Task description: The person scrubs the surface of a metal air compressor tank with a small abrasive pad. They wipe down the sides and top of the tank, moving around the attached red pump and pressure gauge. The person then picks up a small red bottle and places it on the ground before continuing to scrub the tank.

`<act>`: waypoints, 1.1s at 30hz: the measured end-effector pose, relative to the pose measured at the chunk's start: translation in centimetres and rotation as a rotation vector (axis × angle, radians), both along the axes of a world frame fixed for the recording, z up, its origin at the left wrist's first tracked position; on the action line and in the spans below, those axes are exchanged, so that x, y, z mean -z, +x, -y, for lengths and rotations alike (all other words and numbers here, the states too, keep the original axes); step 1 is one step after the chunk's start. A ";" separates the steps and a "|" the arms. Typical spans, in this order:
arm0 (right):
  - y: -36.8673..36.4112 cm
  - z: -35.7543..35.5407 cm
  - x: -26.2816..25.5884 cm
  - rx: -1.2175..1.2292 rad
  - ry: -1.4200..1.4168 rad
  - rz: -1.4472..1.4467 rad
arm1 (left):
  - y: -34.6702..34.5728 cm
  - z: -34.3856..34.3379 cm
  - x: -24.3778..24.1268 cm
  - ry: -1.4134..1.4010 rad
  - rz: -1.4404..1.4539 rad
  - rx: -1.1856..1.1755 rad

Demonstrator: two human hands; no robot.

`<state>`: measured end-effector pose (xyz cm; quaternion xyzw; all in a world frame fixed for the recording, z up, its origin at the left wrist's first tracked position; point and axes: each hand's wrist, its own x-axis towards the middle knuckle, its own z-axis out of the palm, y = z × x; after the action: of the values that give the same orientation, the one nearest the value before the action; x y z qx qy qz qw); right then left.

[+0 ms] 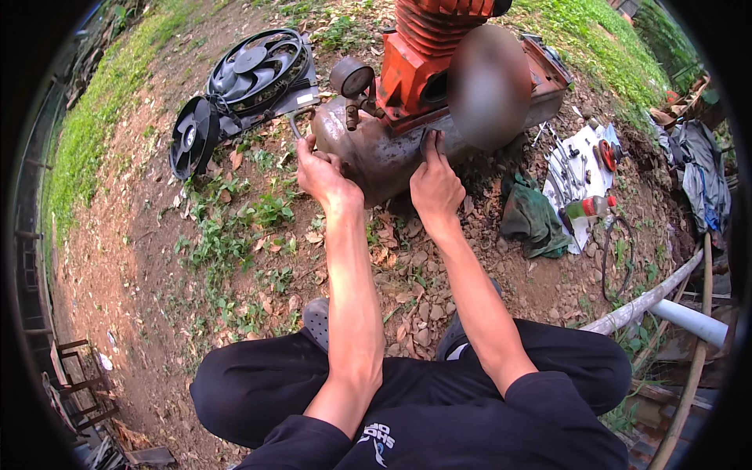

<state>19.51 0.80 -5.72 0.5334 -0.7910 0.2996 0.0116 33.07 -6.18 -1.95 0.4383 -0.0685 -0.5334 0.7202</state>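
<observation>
Before me on the ground lies an air compressor's rusty metal tank [382, 158], with an orange finned pump head [414, 70] mounted on top. At the tank's left end, my left hand [329, 176] is closed around the lower part of a bent metal handle [295, 123]. My right hand [437, 185] presses two extended fingers against the tank's side, over a small dark pad [424, 144] whose material I cannot make out. A round pressure gauge [351, 77] and brass fittings [352, 114] stand between the hands, beyond them. A blurred patch hides the pump's right side.
Black radiator fans [252, 64] lie at the far left. To the right are a dark green cloth [531, 217], several wrenches [564, 167] on a white sheet [578, 144], a plastic bottle [587, 207] and a black cable loop [605, 264]. Poles [646, 299] lie at the lower right.
</observation>
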 end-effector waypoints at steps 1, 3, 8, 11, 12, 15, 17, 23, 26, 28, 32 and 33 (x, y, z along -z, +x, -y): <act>0.4 0.0 -0.4 0.014 0.057 0.015 | 0.0 -0.1 0.2 -0.004 0.011 0.012; 2.9 0.4 -1.0 0.043 0.161 0.045 | 0.3 0.2 0.8 -0.020 0.033 0.038; 3.4 1.7 -2.5 0.096 0.191 0.178 | 1.7 -0.4 -0.8 0.092 0.203 0.194; 5.2 2.2 -2.9 0.100 0.178 0.208 | 3.3 3.6 1.1 -0.109 0.901 -0.270; 6.3 1.3 -3.8 0.053 0.228 0.237 | 3.3 4.5 1.1 -0.187 1.096 -0.362; 6.9 1.5 -5.0 0.059 0.274 0.325 | 3.9 4.9 -2.6 -0.491 1.332 -0.159; 5.7 2.9 -4.8 0.125 0.227 0.356 | 3.3 4.1 -2.7 -0.604 1.161 0.143; 11.3 2.0 -4.3 0.304 0.119 0.558 | 4.4 3.8 -3.2 -0.571 1.390 0.719; 9.7 3.8 -5.4 0.389 0.111 0.578 | 6.4 5.0 -2.2 -0.738 1.715 0.840; 8.4 4.8 -3.7 0.494 -0.028 0.490 | 6.1 5.3 -1.8 -0.888 1.652 0.828; 13.2 4.3 -4.7 0.528 -0.013 0.610 | 6.4 6.0 -0.8 -1.102 1.573 0.729; 13.1 4.3 -5.0 0.556 0.004 0.607 | 6.3 5.9 -1.0 -1.086 1.596 0.725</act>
<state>32.63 -3.54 -0.70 0.1867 -0.8730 0.4272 -0.1430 39.37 -12.03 -0.93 0.2335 -0.8865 -0.1693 0.3619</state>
